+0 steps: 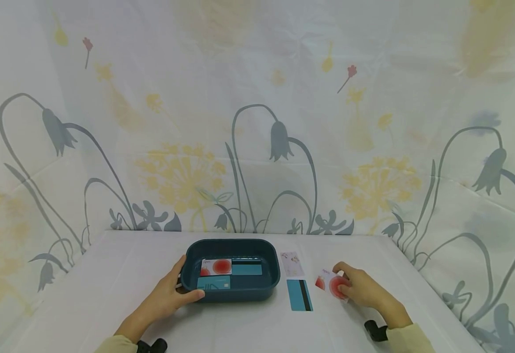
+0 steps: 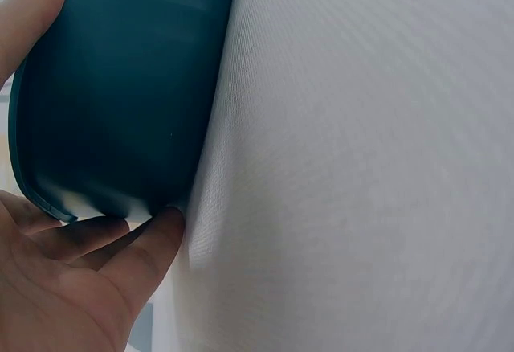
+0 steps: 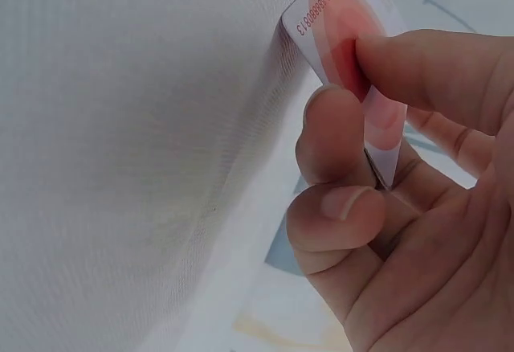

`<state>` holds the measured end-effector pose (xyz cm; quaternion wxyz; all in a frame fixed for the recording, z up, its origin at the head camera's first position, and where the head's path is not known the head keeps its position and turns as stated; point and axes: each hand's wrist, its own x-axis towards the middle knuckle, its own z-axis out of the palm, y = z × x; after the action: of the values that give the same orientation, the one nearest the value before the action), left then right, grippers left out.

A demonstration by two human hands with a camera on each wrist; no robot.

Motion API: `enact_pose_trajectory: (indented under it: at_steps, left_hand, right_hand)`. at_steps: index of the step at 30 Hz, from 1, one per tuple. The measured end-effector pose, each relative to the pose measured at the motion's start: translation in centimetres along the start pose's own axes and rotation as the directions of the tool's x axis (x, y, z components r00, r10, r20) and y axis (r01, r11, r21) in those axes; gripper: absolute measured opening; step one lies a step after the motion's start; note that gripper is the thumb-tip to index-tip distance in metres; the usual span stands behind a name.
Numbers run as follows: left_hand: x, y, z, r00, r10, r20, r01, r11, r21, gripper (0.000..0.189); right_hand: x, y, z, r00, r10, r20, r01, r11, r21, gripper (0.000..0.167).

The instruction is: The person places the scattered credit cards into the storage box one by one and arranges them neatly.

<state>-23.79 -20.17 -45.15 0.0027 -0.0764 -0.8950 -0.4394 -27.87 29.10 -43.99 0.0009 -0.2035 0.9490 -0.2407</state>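
My left hand (image 1: pixel 165 297) grips the left end of a dark teal plastic basin (image 1: pixel 257 294), thumb at the front side and fingers round the far side, as the left wrist view also shows. Inside the basin lie a red-and-white card (image 1: pixel 216 267), a blue card with a black stripe (image 1: pixel 246 267) and another blue card (image 1: pixel 214 283). To the basin's right, my right hand (image 1: pixel 363 289) pinches a white card with red circles (image 3: pixel 347 16) between thumb and fingers. In the right wrist view this card is tilted, one edge close to the tabletop.
Between basin and right hand, a pale flower-patterned card (image 1: pixel 292 264) lies behind a blue card with a black stripe (image 1: pixel 299 295). A white cloth covers the table (image 1: pixel 240 328). Behind it hangs a flower-print curtain (image 1: pixel 257 73).
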Motion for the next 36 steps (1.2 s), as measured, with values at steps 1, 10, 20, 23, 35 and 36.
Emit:
enact_pose_trajectory:
  at_steps: [1, 10, 20, 23, 35, 36]
  left_hand:
    - [0.01, 0.0, 0.01, 1.0, 0.001, -0.001, -0.001, 1.0, 0.001, 0.109]
    - [0.0, -0.06, 0.0, 1.0, 0.0, 0.0, 0.0, 1.0, -0.005, 0.109]
    - [-0.06, -0.06, 0.01, 1.0, -0.007, 0.006, 0.007, 1.0, 0.001, 0.111]
    - [-0.02, -0.1, 0.03, 1.0, -0.008, 0.005, 0.008, 1.0, -0.004, 0.111]
    - [-0.03, -0.22, -0.03, 1.0, -0.002, 0.01, 0.002, 1.0, 0.009, 0.109]
    - [-0.03, -0.23, -0.03, 1.0, -0.002, 0.009, 0.002, 1.0, 0.009, 0.109]
  right_hand:
    - [0.02, -0.05, -0.02, 1.0, -0.006, -0.002, 0.006, 1.0, 0.002, 0.035]
    - [0.14, -0.35, -0.09, 0.999, -0.044, 0.008, 0.043, 0.998, 0.055, 0.038]
    - [0.1, -0.33, -0.02, 0.997, -0.082, 0.013, 0.081, 0.993, 0.088, 0.039]
    - [0.13, -0.3, 0.02, 0.996, -0.091, 0.011, 0.09, 0.992, 0.089, 0.04]
    - [0.32, -0.41, 0.18, 0.994, -0.108, -0.015, 0.109, 0.992, 0.064, 0.039]
    - [0.34, -0.43, 0.2, 0.994, -0.109, -0.014, 0.11, 0.992, 0.063, 0.038]
